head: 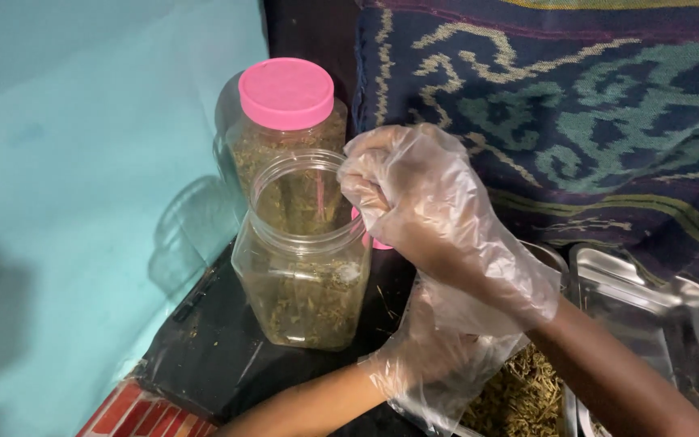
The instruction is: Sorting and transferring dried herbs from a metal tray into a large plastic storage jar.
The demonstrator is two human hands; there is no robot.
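- Open clear jar (305,259) is standing just left of the fingertips, mouth up, part-filled with dried green herb, placed to catch what drops.
- Behind it, a second jar (285,121) is sitting capped with a pink lid (286,93).
- Right hand (414,194), in a loose plastic glove, is bunching its fingers together at the open rim, probably pinching herb, though the glove is hiding it.
- Left hand (430,348), gloved, is curling beneath, over a metal tray (564,396) of herb; grip unclear.
- Empty steel tray (649,307) is lying right.

Gloved right hand (414,194) over open jar (305,251)
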